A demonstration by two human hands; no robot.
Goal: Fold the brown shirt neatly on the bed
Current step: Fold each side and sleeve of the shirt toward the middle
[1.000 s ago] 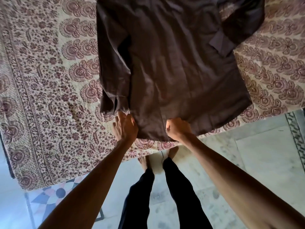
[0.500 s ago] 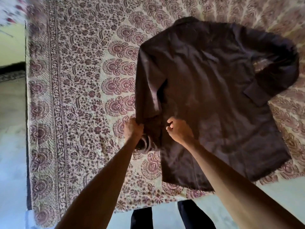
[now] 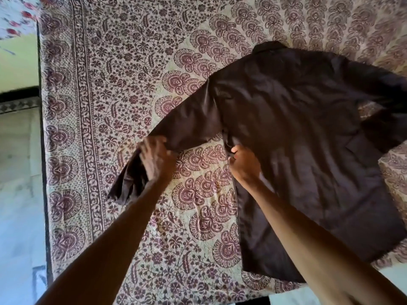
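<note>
The brown shirt lies flat on the bed, collar at the far side, hem toward me. Its left sleeve stretches out to the left, away from the body. My left hand grips that sleeve near the cuff, and the cuff end hangs below my palm. At the shirt's left side seam, just under the armpit, my right hand is closed and pinches the fabric. The right sleeve lies folded across the far right and is partly cut off by the frame.
A cream bedspread with maroon floral print covers the bed; its dark edge runs down the left. Pale floor lies beyond it. A strip of floor shows at the bottom right, below the shirt's hem.
My left hand has pulled the left sleeve out to the left, away from the shirt's body. My right hand stayed at the side seam. The view shifted left and closer over the bed.
</note>
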